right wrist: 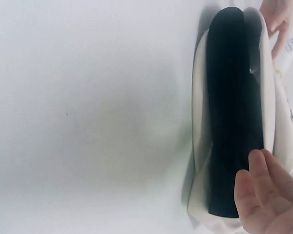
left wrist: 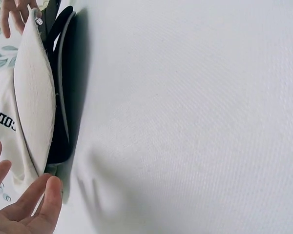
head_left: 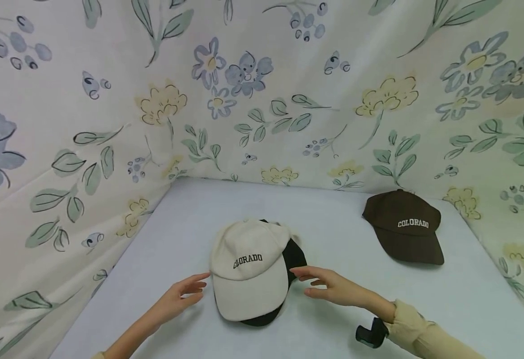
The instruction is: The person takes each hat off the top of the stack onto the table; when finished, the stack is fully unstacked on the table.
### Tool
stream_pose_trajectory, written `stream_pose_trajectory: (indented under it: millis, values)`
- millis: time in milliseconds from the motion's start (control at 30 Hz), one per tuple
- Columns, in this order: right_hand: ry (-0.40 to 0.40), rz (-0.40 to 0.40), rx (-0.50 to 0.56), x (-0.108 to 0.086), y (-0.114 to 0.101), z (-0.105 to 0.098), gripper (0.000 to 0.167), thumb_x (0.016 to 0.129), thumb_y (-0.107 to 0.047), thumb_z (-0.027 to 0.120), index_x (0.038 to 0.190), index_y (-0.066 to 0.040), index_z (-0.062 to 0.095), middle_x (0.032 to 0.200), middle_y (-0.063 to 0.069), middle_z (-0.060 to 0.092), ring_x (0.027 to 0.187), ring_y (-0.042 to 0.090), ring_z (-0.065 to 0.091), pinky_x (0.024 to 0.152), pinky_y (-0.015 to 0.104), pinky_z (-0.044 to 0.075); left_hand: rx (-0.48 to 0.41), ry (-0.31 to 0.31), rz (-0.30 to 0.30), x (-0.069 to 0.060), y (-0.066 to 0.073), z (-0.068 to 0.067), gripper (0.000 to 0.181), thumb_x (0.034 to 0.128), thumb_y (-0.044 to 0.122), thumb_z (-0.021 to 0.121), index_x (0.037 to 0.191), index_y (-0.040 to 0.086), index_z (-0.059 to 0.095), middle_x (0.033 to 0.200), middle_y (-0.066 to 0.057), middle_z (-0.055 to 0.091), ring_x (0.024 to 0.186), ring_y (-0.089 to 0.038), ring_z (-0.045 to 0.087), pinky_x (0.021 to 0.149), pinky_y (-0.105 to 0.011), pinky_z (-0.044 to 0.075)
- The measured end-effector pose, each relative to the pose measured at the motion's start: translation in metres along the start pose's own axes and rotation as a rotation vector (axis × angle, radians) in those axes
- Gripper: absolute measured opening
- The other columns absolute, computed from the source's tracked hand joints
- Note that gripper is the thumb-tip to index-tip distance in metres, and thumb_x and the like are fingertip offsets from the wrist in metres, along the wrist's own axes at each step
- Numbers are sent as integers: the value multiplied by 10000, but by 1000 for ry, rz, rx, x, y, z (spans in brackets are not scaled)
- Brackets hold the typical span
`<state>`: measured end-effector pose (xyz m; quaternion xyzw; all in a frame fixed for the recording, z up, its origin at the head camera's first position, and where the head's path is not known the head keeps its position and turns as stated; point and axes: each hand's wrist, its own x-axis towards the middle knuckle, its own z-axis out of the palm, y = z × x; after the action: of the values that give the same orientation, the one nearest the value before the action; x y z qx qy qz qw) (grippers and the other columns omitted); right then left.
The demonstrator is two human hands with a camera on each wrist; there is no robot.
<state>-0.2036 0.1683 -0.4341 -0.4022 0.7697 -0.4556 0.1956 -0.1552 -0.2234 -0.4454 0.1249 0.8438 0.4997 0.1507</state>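
A cream baseball cap (head_left: 248,259) with "COLORADO" lettering lies on top of a black cap (head_left: 295,257) in the middle of the white table. In the right wrist view, the black brim (right wrist: 229,112) shows between cream layers. At the stack's left side is my left hand (head_left: 182,295), fingers loosely extended with the tips at the cream cap's edge; whether they touch is hard to tell. On the opposite side my right hand (head_left: 329,285) reaches its relaxed fingers to the black cap's edge. Neither hand grips anything.
A dark brown "COLORADO" cap (head_left: 405,227) sits at the back right of the white table (head_left: 334,329). Floral fabric (head_left: 262,89) hangs behind and along both sides. A black wrist device (head_left: 372,333) is at my right sleeve (head_left: 419,331).
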Motion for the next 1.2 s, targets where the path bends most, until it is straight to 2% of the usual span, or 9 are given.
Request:
stream_pose_trajectory:
  millis: [200,300,467,600,667,833,1000,1200]
  values:
    - [-22,5,19,8,2,5,457,905,-127,495,1327,-26,350,1302,156,405,1120,336,427,860,481,377,-57,-47,-58,2,-5,8,484,889,200,528,1335,85,378,1213,-241,450,1084,-373,428,792,-462,418]
    - [-30,0,16,15,2,11,446,904,-112,494,1320,-25,359,1306,138,406,1115,304,442,855,469,388,-83,-62,-43,5,-6,13,485,886,188,533,1332,75,381,1223,-237,439,1085,-377,425,783,-406,441]
    - [-28,-25,-7,23,5,20,432,903,-126,499,1305,-22,377,1301,134,410,1102,242,461,847,414,413,-76,-57,4,9,-4,19,482,876,184,549,1312,43,401,1225,-244,438,1068,-383,444,743,-335,462]
    - [-15,-36,15,26,5,26,432,903,-159,505,1291,-9,389,1282,143,425,1078,234,476,843,388,421,-74,-33,30,10,-5,21,471,867,164,561,1292,19,420,1170,-241,478,1024,-369,470,717,-301,463]
    - [1,-42,19,27,5,29,433,898,-173,513,1283,-10,399,1268,138,437,1058,231,486,837,386,425,-60,-17,64,10,-5,22,462,858,141,570,1275,-4,432,1129,-234,502,986,-355,490,705,-283,460]
    - [68,-67,-38,27,4,33,420,889,-173,529,1265,-21,419,1238,116,465,991,187,507,808,368,440,-40,18,128,8,-4,24,450,841,116,590,1248,-22,456,1069,-191,521,905,-301,515,681,-262,452]
    - [118,-74,-94,26,4,35,415,877,-165,550,1257,-49,433,1229,76,478,964,143,512,787,338,451,-17,67,110,7,0,25,459,824,123,613,1254,39,476,1074,-139,504,903,-258,487,698,-272,452]
    - [139,-51,-126,24,-2,31,424,867,-194,566,1257,-84,442,1215,50,489,958,148,524,777,337,456,46,174,92,8,7,29,446,801,108,639,1229,151,524,1006,-49,506,880,-217,468,707,-277,451]
